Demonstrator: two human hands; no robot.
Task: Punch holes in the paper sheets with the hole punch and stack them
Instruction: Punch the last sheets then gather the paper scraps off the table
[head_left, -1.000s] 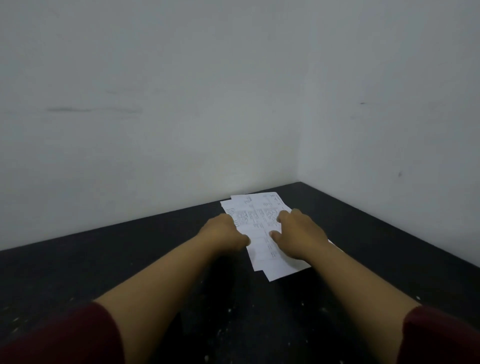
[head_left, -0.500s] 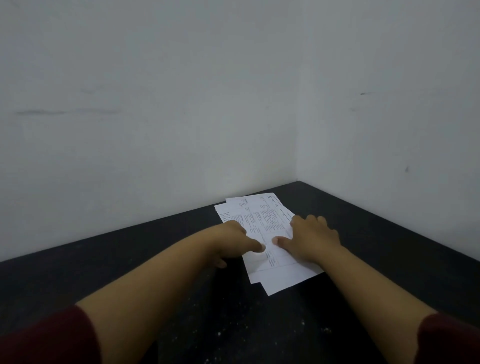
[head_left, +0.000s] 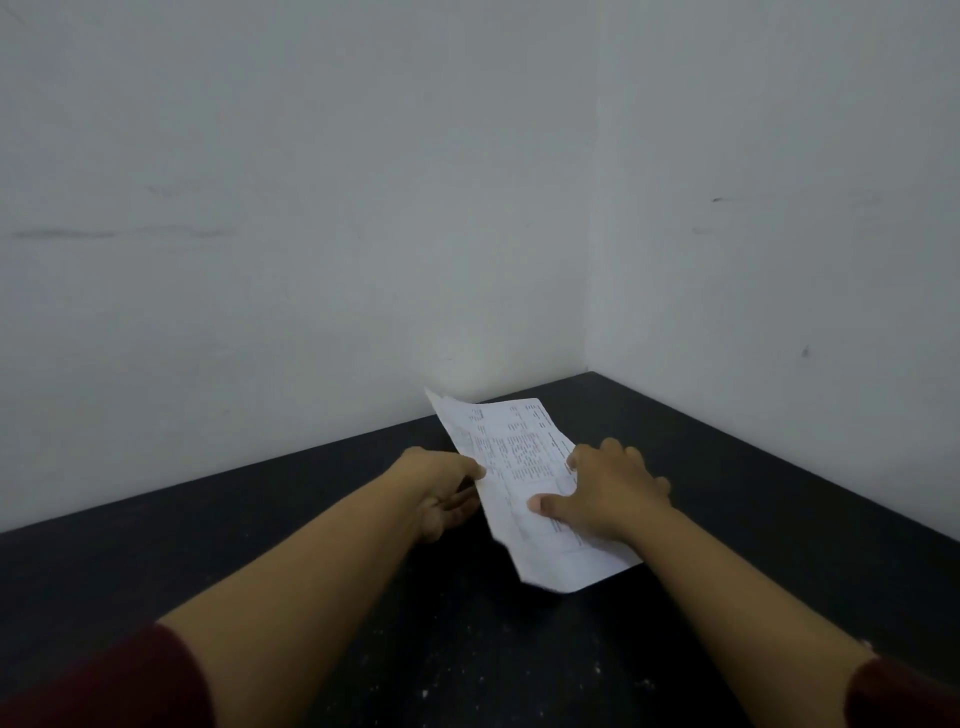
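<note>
Printed sheets (head_left: 524, 467), held as a loose bundle above the far right part of a black table (head_left: 260, 561), near the corner where two pale walls (head_left: 311, 208) meet. The bundle tilts, its left edge raised and its right edge low toward the table; whether the right edge touches the table cannot be told. The near corner hangs free and is blurred.

Left hand (head_left: 441, 493): closed on the left edge of the sheets, thumb on top and fingers underneath, a pinch suited to lifting thin paper off a flat surface.

Right hand (head_left: 608, 493): spread fairly wide and laid on the right part of the bundle, thumb (head_left: 545, 504) pressed on the printed face; the other fingers curl over the right edge, though whether they pass beneath is hidden. This flat hold probably keeps the sheets from sliding apart while the other side is raised.

No hole punch is in view, so the step in hand is judged to be gathering and squaring the sheets; nothing shows whether they are punched. Dark red sleeves (head_left: 104, 686) show at the bottom corners. Pale specks lie on the near table.
</note>
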